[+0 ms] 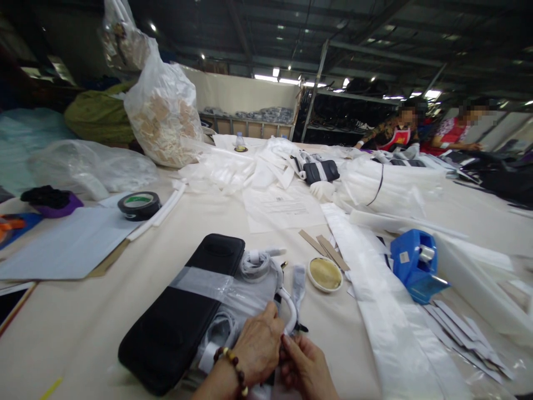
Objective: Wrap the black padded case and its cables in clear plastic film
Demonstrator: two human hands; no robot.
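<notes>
A black bag (183, 316) lies slanted in front of me, with a clear plastic band (204, 284) across its middle. Along its right side are coiled grey straps (255, 264) in plastic and a curved handle (290, 308) wrapped in white. My left hand (258, 339), with a beaded bracelet (231, 364) on the wrist, is closed on the handle's lower end. Right beside it, my right hand (306, 364) pinches the same end with thumb and fingers; the exact spot is partly hidden. A wrapped grey strap piece (298, 283) lies beyond the hands.
A round dish of yellowish paste (325, 274) and a blue tape dispenser (414, 261) stand to the right, near white plastic sheeting (375, 311). Black tape (139, 206) sits left on paper. Behind are another wrapped black bag (321, 171) and two people (400, 130) at the table.
</notes>
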